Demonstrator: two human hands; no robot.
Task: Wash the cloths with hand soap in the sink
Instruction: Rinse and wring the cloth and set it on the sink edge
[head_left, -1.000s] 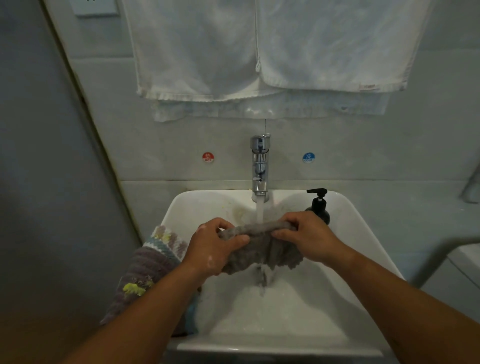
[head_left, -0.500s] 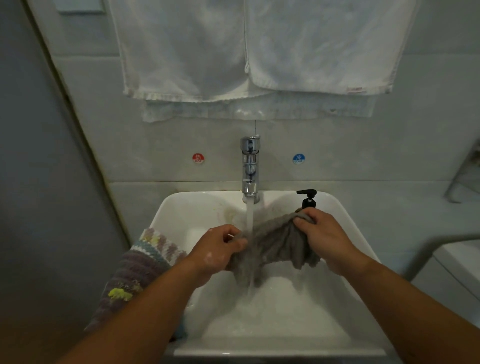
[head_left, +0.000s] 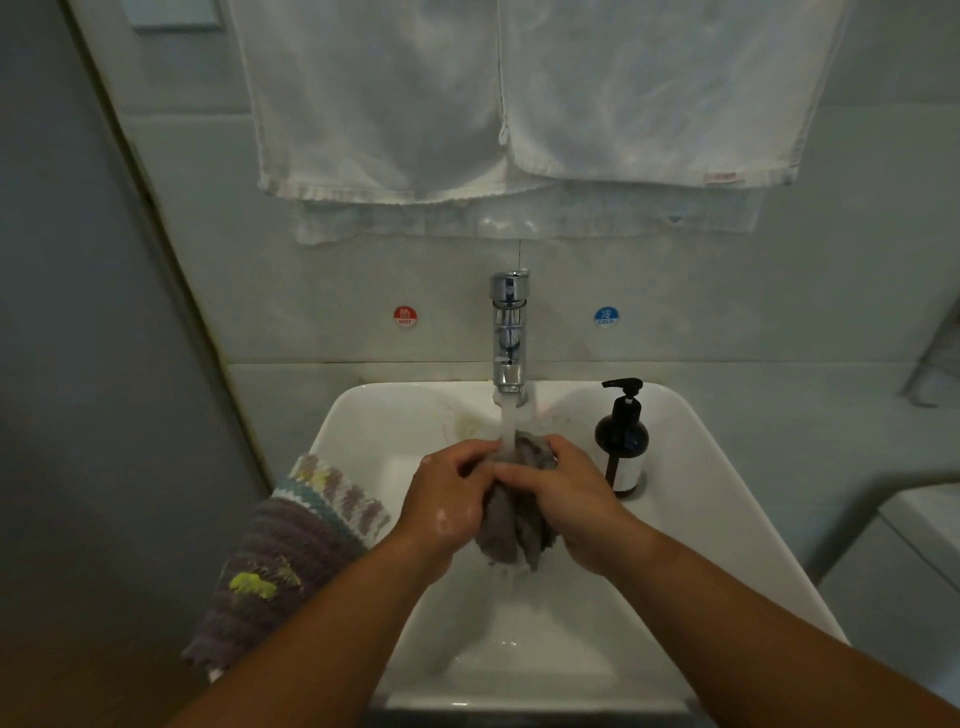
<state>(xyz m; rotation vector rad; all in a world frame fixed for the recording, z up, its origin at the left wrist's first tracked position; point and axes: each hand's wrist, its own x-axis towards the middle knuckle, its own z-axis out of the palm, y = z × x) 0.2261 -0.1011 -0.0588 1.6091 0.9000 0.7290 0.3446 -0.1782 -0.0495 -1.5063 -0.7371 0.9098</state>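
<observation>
My left hand (head_left: 447, 512) and right hand (head_left: 566, 506) meet, both clamped round the bunched grey cloth (head_left: 511, 543), its long axis upright between my palms over the white ceramic sink (head_left: 722, 483). Its top catches the stream from the chrome tap (head_left: 509, 332); the dark pump soap bottle (head_left: 622, 441) stands nearest my right hand.

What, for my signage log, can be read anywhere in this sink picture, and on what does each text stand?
"HOT": red round sticker on the wall, left of the tap; the character above it is too blurred.
"COLD": blue round sticker on the wall, right of the tap; its character likewise blurred.
The red tag on the white towel hem: too small to read.
On the soap bottle: no legible text.
</observation>
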